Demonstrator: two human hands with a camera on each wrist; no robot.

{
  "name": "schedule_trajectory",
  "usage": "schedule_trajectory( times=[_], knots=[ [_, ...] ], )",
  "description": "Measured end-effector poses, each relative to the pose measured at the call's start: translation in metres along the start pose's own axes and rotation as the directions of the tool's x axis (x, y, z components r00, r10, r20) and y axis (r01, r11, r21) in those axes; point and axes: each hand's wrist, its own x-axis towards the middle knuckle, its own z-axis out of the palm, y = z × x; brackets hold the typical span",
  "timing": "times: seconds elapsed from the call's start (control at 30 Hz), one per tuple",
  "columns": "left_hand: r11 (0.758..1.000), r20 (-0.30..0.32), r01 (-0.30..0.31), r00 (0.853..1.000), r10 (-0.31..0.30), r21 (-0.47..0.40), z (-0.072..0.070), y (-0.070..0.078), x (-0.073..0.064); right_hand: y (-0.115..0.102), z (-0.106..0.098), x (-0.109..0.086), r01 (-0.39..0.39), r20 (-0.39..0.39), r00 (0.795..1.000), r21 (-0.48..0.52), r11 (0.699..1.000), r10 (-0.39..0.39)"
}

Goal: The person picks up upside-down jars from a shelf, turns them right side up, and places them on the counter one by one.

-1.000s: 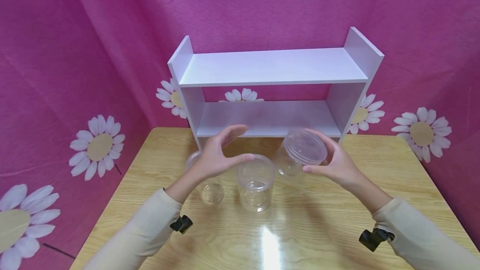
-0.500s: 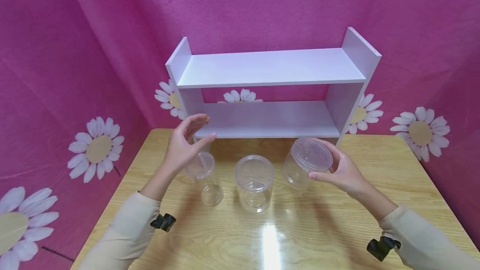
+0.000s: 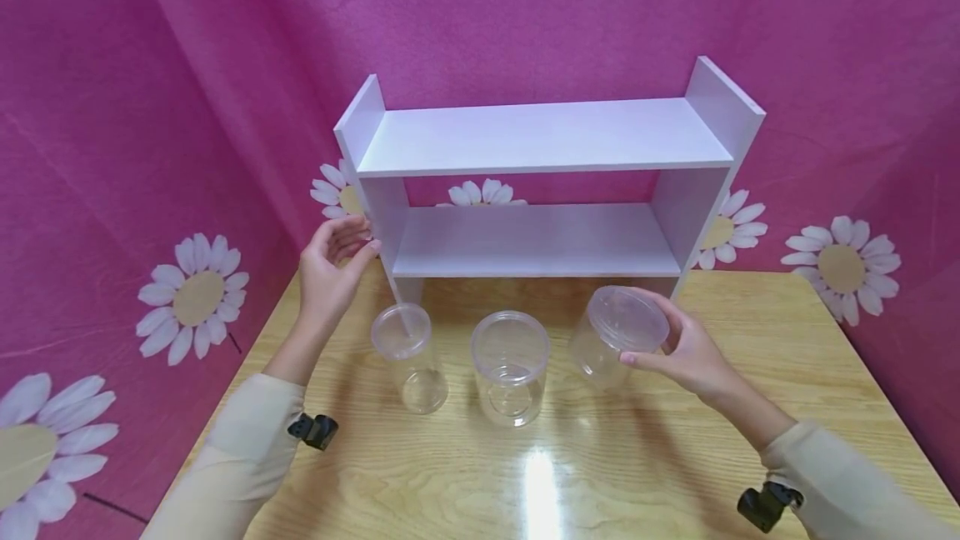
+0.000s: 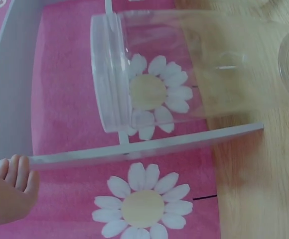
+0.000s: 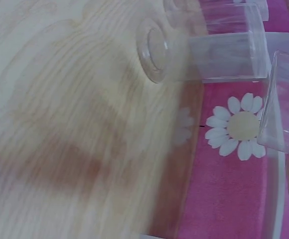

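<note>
My right hand (image 3: 682,348) grips a clear plastic jar (image 3: 618,332) with a lid near its top, thumb in front and fingers behind. This jar is tilted and off the table; its base shows in the right wrist view (image 5: 284,107). A second clear jar (image 3: 512,382) stands upright in the middle of the table. To its left stands a narrower, taller clear jar (image 3: 408,357), lidded in the left wrist view (image 4: 107,74). Beyond and left of that jar, my left hand (image 3: 326,273) hovers beside the shelf's left side, fingers loosely bent around nothing.
A white two-tier shelf (image 3: 540,136) stands at the back of the wooden table (image 3: 600,473), its boards bare. Behind it and at the sides hangs a pink cloth (image 3: 525,15) with white daisies. Light glares on the tabletop at front.
My left hand has swung left, from over the jars to beside the shelf's left side. The right hand has carried its jar slightly right and nearer to me. The standing jars have stayed put.
</note>
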Motion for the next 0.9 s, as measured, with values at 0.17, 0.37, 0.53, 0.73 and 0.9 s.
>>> schedule_trajectory(
  times=[0.17, 0.37, 0.53, 0.73, 0.9],
  knots=[
    [0.998, -0.076, 0.018, 0.997, -0.023, -0.066, 0.001, -0.004, 0.009, 0.009, 0.002, -0.005, -0.015, 0.015, 1.000, -0.011, 1.000, 0.015],
    [0.994, -0.058, 0.041, 0.997, -0.047, -0.100, 0.001, -0.008, 0.019, 0.016, 0.002, -0.007, 0.006, 0.027, 1.000, -0.004, 1.000, -0.006],
    [0.988, -0.022, 0.071, 0.997, -0.075, -0.140, -0.001, -0.011, 0.026, 0.022, 0.001, -0.009, -0.012, 0.035, 0.999, -0.045, 0.999, 0.014],
    [0.975, 0.065, 0.158, 0.987, -0.150, -0.157, -0.005, -0.018, 0.034, 0.031, 0.001, -0.012, 0.014, 0.055, 0.998, -0.071, 0.997, -0.010],
    [0.965, 0.166, 0.241, 0.961, -0.222, -0.103, -0.014, -0.024, 0.042, 0.038, 0.001, -0.013, 0.013, 0.060, 0.998, -0.081, 0.997, -0.008]
  ],
)
